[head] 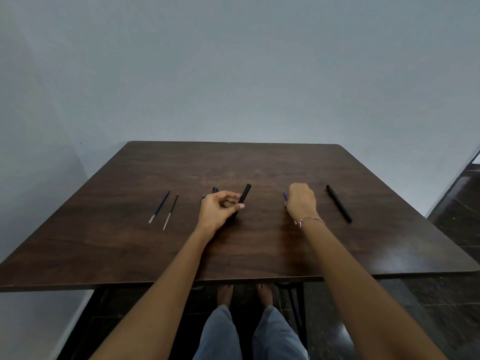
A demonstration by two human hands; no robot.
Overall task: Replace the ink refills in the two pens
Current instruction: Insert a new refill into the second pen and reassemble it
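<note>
**Barrel pinched in L hand, refill under R**

L hand (pixel 220 209): thumb & fingertips pinching lower end of black barrel (pixel 244 198). Far end angled up and away, near end low by table (pixel 259 162). R hand (pixel 302 203): back to camera, fingers curled down over thin blue refill (pixel 285 196). Blue end poking out on far side, pale tip showing by wrist. Held or just covered: can't tell, fingertips hidden. Thread bracelet (pixel 311 220) on that wrist.

Handling, as a guess: barrel light, stiff, smooth plastic, prob. slippery. Best taken mid-length w/ a firm pinch, open end left free. Refill very light, thin, bendy, easy to kink. Best taken near tip end & fed in straight, no side force.

Further out: small black piece (pixel 215 190) just beyond L hand, maybe a cap. Well to the left, two loose refills side by side, not touching: spare blue refill (pixel 159 206) & dark refill (pixel 171 211). Second black pen (pixel 339 203) right of R hand, flat on table, untouched.
</note>
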